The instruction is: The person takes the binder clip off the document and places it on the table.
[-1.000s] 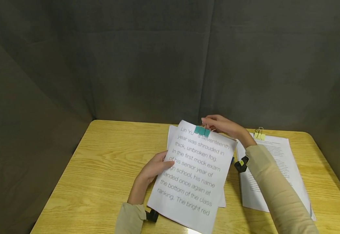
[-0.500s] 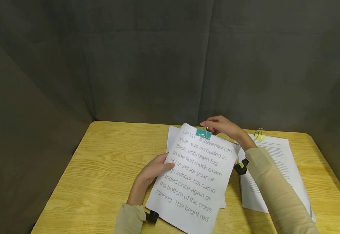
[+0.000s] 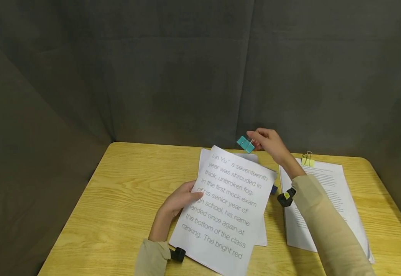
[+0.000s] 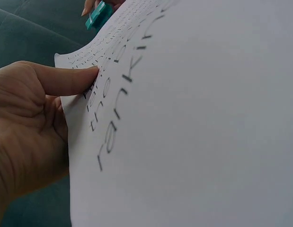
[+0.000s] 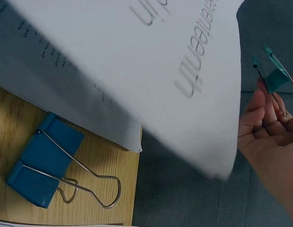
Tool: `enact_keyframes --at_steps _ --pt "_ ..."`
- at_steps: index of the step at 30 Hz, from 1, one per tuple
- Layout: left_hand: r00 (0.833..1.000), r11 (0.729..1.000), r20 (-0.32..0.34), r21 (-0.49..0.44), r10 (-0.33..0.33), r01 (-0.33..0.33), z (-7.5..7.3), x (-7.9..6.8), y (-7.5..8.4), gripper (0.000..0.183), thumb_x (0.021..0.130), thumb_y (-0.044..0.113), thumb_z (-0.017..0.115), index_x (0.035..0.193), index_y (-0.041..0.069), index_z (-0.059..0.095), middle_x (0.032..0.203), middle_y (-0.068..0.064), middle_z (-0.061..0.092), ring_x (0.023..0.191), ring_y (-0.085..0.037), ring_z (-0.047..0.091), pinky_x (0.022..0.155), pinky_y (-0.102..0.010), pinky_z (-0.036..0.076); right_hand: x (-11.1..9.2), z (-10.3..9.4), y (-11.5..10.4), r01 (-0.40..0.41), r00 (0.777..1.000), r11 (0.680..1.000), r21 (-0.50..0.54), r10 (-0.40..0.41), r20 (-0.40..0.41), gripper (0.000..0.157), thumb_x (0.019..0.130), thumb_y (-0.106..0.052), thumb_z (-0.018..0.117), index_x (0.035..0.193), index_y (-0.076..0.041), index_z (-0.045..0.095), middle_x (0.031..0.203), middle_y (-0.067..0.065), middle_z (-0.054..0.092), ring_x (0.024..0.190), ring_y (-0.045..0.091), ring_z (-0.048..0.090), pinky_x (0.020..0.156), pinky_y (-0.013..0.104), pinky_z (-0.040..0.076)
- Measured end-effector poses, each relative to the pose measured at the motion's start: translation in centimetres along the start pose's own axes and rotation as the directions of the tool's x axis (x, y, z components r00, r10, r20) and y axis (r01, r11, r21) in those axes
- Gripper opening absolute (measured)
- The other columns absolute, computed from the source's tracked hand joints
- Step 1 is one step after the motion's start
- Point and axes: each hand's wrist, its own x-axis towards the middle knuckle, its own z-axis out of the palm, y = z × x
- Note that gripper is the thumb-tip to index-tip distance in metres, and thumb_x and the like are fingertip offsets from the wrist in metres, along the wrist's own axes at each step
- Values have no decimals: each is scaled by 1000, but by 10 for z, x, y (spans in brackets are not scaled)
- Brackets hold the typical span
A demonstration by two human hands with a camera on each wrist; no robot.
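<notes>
My left hand (image 3: pixel 179 197) grips the left edge of a tilted paper stack (image 3: pixel 226 214) printed with large text, thumb on top and the other fingers behind it. Above the stack's top edge, my right hand (image 3: pixel 267 142) pinches a teal binder clip (image 3: pixel 245 144) by its wire handles, apart from the paper. In the right wrist view the teal clip (image 5: pixel 275 75) has its mouth spread, with the right hand (image 5: pixel 271 127) around its handles. The left wrist view has the left thumb (image 4: pixel 70 81) pressed on the sheet.
Under the held stack lies another paper stack (image 3: pixel 260 234). A blue binder clip (image 5: pixel 47 161) rests on the wooden table (image 3: pixel 128 184) beside it. At the right is a small-print stack (image 3: pixel 319 199) with a yellow binder clip (image 3: pixel 308 162). A dark curtain (image 3: pixel 173 76) hangs behind.
The teal binder clip has come off the stack's top edge and moved up with my right hand. My left hand keeps its grip on the stack, which has shifted slightly left.
</notes>
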Motion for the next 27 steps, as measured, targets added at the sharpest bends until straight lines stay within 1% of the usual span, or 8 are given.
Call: enact_keyframes --at_steps 4,8,11,13,16,20,24,27 --pt "999 1000 -43 -11 -2 1 -12 -7 0 39 105 1 49 143 -1 54 105 -16 74 83 -24 74 69 -36 60 0 1 3 -2 1000 1000 10 2 -28 46 105 -40 59 93 5 58 87 10 58 79 19 61 76 29 56" --pt "995 1000 -103 -12 3 -4 -30 -18 3 40 106 2 48 145 -2 51 107 -17 74 84 -26 75 71 -37 61 1 4 4 -35 999 999 15 36 -39 45 102 -45 61 91 -2 53 88 5 55 83 18 58 75 25 52" --pt "990 1000 -139 1 10 -10 -45 -28 6 42 106 3 47 147 -3 49 108 -18 73 85 -26 75 72 -37 61 2 8 4 -54 998 998 37 54 -18 43 101 -44 61 92 -3 50 92 6 55 88 21 58 79 27 52" --pt "986 1000 -167 18 8 -6 -55 -34 8 43 106 3 47 148 -4 47 109 -18 73 85 -26 74 72 -37 60 3 11 4 -59 998 997 51 58 8 43 101 -42 61 94 -1 51 93 6 55 88 21 58 80 28 52" --pt "975 999 -224 42 -2 12 -67 -43 10 44 106 4 47 150 -4 46 108 -16 72 85 -25 73 73 -35 59 5 17 6 -69 997 996 56 66 42 42 101 -41 62 100 1 55 92 7 56 84 19 59 79 27 53" --pt "952 997 -304 63 -20 41 -81 -52 10 45 106 5 47 151 -3 44 107 -14 73 86 -23 73 75 -34 58 8 27 7 -68 995 997 34 65 80 46 101 -39 63 115 5 61 94 8 62 81 17 62 77 25 53" --pt "932 996 -362 63 -30 57 -94 -62 10 45 107 5 46 151 -3 44 107 -14 72 86 -22 72 76 -33 57 10 39 7 -32 992 999 2 31 122 50 102 -35 61 129 7 61 103 12 67 86 21 66 81 29 54" --pt "921 995 -388 72 -30 63 -104 -69 12 45 107 5 46 152 -4 42 107 -14 72 87 -22 72 77 -32 57 11 48 8 -13 988 1000 -13 15 156 51 102 -34 61 132 7 60 106 15 69 88 24 68 84 35 55"
